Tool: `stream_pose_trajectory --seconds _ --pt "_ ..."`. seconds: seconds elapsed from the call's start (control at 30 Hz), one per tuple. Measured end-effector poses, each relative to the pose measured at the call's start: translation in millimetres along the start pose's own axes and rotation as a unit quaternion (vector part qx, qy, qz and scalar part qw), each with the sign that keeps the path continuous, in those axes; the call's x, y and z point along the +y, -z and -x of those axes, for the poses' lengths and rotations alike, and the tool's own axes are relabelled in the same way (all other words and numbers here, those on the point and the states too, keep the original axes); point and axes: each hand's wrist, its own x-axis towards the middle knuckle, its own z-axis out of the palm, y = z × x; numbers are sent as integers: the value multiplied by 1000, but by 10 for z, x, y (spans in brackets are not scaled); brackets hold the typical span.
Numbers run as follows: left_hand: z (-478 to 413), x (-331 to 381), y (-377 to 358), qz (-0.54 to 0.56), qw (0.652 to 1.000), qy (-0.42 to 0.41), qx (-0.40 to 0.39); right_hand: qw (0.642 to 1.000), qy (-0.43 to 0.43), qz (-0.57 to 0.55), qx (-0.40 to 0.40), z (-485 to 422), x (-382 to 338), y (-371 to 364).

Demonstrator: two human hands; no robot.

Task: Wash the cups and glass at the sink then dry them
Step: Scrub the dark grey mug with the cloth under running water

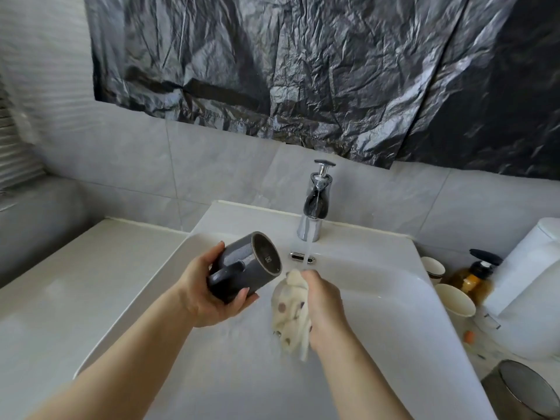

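My left hand (pixel 201 291) grips a dark grey speckled mug (pixel 242 265) over the white sink (pixel 394 286). The mug lies on its side, its base turned toward the tap and its handle facing up. My right hand (pixel 325 301) holds a cream dotted cloth (pixel 291 310) just right of the mug, under the stream of water running from the chrome tap (pixel 312 213). Two pale cups (pixel 454 300) stand on the counter to the right of the sink, one behind the other.
A brown pump bottle (pixel 475 277) and a white paper roll (pixel 533 268) stand at the right. A round metal container (pixel 521 389) sits at the bottom right corner. A white counter (pixel 60 283) stretches to the left. Crumpled black plastic (pixel 303 71) covers the wall above.
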Motion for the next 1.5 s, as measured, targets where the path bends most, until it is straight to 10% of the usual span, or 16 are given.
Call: stream_pose_trajectory --seconds 0.3,0.63,1.0,1.33,1.5 --pt "86 263 -37 -228 930 -274 88 1000 13 11 -6 80 -124 -272" --pt "-238 710 -239 -627 615 -432 204 999 -32 -12 -16 -91 -320 -677" --pt "-787 1076 -569 -702 494 -455 237 998 -51 -16 -21 -348 -434 -692" --pt "-589 1025 -545 -705 514 -426 237 998 -37 1 -41 -254 -273 -619" --pt "-224 698 -378 -585 598 -516 185 998 -34 3 -49 -50 -150 -447"
